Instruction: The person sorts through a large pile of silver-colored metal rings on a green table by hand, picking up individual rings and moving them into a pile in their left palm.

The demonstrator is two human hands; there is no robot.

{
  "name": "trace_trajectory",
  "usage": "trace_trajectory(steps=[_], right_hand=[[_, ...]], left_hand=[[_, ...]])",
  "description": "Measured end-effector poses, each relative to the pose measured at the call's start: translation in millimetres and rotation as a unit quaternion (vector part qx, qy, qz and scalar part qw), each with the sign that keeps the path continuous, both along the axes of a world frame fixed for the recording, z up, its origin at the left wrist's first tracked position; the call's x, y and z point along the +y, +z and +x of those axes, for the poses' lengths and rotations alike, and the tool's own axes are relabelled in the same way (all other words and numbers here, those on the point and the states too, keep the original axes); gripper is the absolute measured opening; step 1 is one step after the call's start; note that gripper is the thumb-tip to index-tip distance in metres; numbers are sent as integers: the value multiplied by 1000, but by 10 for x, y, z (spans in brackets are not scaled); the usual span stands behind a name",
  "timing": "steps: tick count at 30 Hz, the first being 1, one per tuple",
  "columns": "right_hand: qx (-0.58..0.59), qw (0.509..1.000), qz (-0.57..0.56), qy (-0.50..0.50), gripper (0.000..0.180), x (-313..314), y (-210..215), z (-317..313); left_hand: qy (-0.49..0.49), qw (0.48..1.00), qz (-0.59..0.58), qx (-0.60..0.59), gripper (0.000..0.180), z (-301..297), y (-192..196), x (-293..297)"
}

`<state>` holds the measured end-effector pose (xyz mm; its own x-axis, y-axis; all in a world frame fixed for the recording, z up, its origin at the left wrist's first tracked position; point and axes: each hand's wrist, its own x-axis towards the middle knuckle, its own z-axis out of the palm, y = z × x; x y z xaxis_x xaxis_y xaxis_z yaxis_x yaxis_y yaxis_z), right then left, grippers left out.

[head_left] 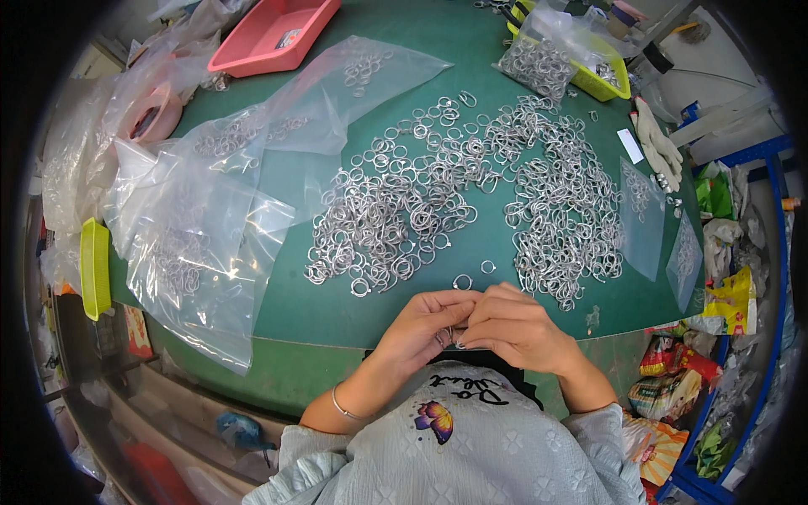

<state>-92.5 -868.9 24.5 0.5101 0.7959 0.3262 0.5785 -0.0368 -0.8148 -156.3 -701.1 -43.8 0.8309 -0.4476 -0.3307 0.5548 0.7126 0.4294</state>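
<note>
At the near edge of the table my left hand (417, 330) and my right hand (520, 326) meet, fingers closed and fingertips together. Small silver metal rings (443, 337) show between the fingertips, partly hidden by them; how many cannot be made out. Just beyond the hands lie two loose rings, one larger (462, 282) and one smaller (488, 267). A heaped pile of silver rings (379, 219) spreads ahead to the left. Another dense pile (566, 202) lies ahead to the right, and the two piles come together at the far side.
Clear plastic bags (219, 244) with rings inside cover the left of the green table (286, 316). A pink tray (252, 55) stands far left, a yellow-green basket (619, 82) far right under a bag of rings (536, 69). Small bags (641, 227) and a glove (659, 143) lie right.
</note>
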Motion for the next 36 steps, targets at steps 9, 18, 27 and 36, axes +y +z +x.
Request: trace_trajectory(steps=[9,18,27,36], right_hand=[[142,980,-31,-136,9,-61,-89,66],[191,961,21,-199,10,-46,-126,18],[122,965,-27,-231,10,-32,-10,-33],[302,935,0,-189,12,-89,62,38]], left_hand=[[-89,986,122,-74,39,55,228,72],[-53,996,19,-72,38,13,190,23],[-22,992,-123,2,36,-30,92,-80],[-88,980,-178,-17,40,59,-19,-12]])
